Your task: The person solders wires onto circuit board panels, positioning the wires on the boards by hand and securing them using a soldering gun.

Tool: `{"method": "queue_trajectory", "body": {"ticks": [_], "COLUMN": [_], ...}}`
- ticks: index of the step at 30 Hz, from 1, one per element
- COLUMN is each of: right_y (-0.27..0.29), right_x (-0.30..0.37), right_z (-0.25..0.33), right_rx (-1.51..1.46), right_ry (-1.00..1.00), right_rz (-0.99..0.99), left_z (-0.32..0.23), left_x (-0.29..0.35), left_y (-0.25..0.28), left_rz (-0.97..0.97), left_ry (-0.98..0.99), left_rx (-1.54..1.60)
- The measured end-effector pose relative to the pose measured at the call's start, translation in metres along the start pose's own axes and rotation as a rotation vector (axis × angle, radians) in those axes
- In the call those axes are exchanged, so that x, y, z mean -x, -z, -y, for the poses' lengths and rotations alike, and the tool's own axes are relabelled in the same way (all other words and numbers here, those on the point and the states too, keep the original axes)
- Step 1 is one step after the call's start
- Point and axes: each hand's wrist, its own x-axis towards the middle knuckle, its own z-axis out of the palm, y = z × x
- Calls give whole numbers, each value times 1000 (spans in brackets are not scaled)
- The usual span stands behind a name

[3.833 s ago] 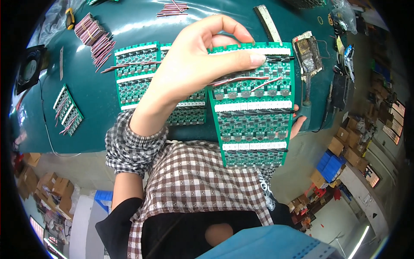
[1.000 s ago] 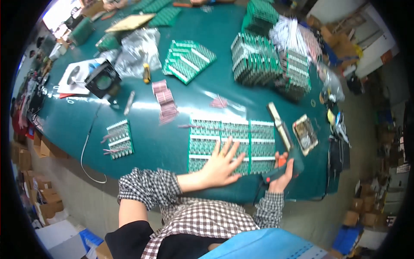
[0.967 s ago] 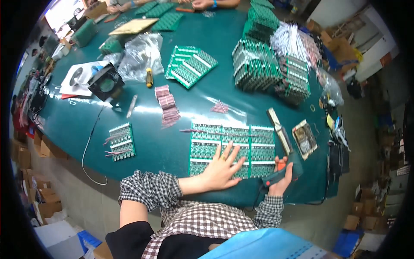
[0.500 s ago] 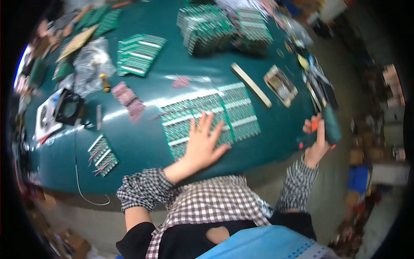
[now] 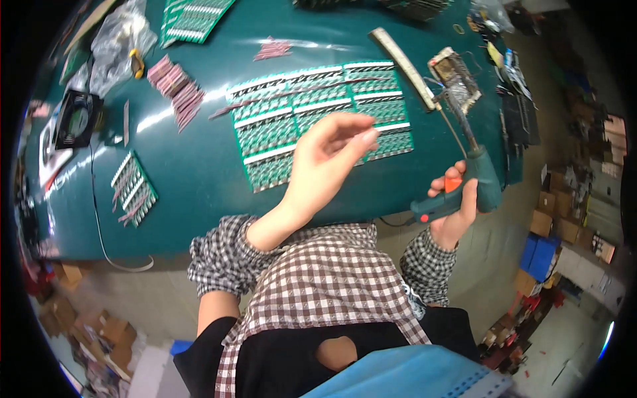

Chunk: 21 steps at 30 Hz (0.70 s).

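My right hand (image 5: 458, 215) is wrapped round a green gun-shaped soldering iron (image 5: 488, 179) with an orange trigger. Its metal barrel points away from me, between a pale strip and an open tray. My left hand (image 5: 315, 166) hovers over the near part of the green circuit board panels (image 5: 265, 142). Its fingers are curled, thumb and index tips close together; anything between them is too small to make out. A thin dark reddish strand (image 5: 292, 91) lies across the far part of the panels, which sit side by side in front of me.
Beyond the panels lie pinkish wire bundles (image 5: 176, 89) and a smaller wire bunch (image 5: 273, 48). The pale strip (image 5: 401, 65) and the open tray (image 5: 458, 79) are at right. At left are a small board (image 5: 135, 189), a black fan-like device (image 5: 78, 119) and clear plastic bags (image 5: 119, 46).
My left hand has lifted off the panels and its flat fingers have curled. My right hand has brought the soldering iron left and farther over the table. The view has shifted.
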Motion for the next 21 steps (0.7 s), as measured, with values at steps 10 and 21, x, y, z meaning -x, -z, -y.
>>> {"method": "queue_trajectory", "body": {"ticks": [10, 21], "right_y": [-30, -58], "right_x": [30, 35], "right_z": [-26, -28], "right_rx": [-134, -31], "right_ry": [-155, -181], "right_rz": [282, 233], "left_z": [-10, -11], "left_x": [-3, -9], "left_y": [14, 29], "left_rz": [-136, -200], "left_ry": [202, 139], "left_rx": [428, 554]}}
